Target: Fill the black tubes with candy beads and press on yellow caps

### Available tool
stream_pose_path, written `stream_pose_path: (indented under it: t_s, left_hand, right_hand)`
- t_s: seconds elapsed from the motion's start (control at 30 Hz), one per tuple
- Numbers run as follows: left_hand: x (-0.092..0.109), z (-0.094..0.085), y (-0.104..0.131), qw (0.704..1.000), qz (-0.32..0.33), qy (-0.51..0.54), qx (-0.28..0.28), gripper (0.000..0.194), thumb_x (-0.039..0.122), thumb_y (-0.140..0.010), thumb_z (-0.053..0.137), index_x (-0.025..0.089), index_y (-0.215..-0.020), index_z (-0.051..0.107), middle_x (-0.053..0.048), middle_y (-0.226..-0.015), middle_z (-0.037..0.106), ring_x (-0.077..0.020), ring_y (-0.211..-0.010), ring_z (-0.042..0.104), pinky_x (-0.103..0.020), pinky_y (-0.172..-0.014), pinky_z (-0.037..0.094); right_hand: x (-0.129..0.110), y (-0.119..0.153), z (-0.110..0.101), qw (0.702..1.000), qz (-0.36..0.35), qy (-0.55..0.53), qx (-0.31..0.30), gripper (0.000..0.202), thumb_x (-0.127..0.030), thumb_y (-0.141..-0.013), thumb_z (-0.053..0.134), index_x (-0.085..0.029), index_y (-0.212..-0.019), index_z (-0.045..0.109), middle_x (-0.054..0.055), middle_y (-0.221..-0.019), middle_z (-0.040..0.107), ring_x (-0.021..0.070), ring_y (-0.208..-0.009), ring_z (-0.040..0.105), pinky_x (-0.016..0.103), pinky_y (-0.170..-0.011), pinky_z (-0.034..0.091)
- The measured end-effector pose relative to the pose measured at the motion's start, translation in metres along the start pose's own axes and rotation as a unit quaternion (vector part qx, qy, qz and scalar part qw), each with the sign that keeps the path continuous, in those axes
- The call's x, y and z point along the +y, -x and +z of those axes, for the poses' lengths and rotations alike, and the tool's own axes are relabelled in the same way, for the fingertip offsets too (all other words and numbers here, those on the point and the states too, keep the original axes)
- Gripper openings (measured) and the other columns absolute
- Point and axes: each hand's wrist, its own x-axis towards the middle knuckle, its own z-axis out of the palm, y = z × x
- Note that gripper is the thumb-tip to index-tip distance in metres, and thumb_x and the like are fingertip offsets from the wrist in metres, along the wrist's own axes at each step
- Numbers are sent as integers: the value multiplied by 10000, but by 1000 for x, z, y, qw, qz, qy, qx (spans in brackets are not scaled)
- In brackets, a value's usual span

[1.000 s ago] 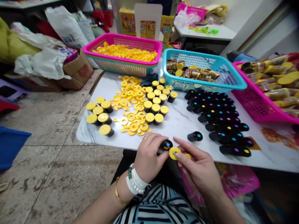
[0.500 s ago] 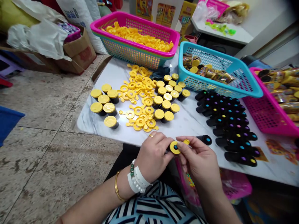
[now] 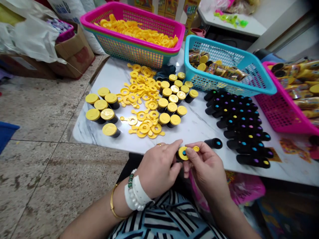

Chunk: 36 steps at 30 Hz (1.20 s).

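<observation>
"What does the head camera give you over there?"

"My only view, looking down on a white table (image 3: 196,124). Nearest me, the left hand (image 3: 159,166) curls round a black tube (image 3: 177,155), its fingers closed on the sides; most of the tube is hidden behind them. The right hand (image 3: 208,168) pinches a yellow lid (image 3: 183,157) between thumb and fingers. The lid is a ring, lying over that tube's end at the table's near edge. A blue dot shows through its hole, and a small round tab (image 3: 196,149) sticks out past the right thumb."

"Which step is this?"

"Fitting lid to tube, I judge. I cannot tell whether its rim is fully seated."

"And the next move?"

"As I read it, it calls for a steady left grip and even pressure round the ring, then the tab folded over the hole: the yellow-topped tubes (image 3: 171,107) standing mid-table have closed tops. Loose lids (image 3: 141,87) are heaped beside them. One bare tube (image 3: 211,143) lies just beyond the right hand, with rows of dark tubes (image 3: 239,125) farther right."
</observation>
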Motion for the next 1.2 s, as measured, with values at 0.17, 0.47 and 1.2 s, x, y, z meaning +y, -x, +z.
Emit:
stream_pose_path:
  t_s: [0.17, 0.47, 1.2]
  left_hand:
    - [5, -3, -9, 960, -142, 232, -62, 297, 397, -909, 530, 175, -1083, 620, 29, -627, 601, -98, -523, 544, -184, -477, 398]
    - [6, 26, -4, 980, -114, 135, 94, 264, 381, -946, 462, 173, -888, 614, 54, -544, 513, -87, -479, 489, -188, -479, 360]
    - [-9, 18, 2, 991, 99, -52, 73, 268, 235, -943, 473, 156, -1196, 509, -78, -1030, 518, -181, -950, 554, -325, -851, 518]
  right_hand:
    - [-5, -2, 1, 1000, -5, 24, -5, 221, -400, -881, 643, -211, -873, 527, -91, -460, 498, 52, -349, 419, 144, -351, 315]
    - [5, -6, 8, 998, -58, -17, 12, 291, -458, -826, 678, -204, -832, 537, -92, -501, 502, 50, -341, 403, 147, -311, 289]
    - [-3, 6, -6, 976, 10, -217, -20, 209, -310, -780, 726, -120, -862, 758, 29, -711, 617, 83, -573, 525, 165, -439, 428]
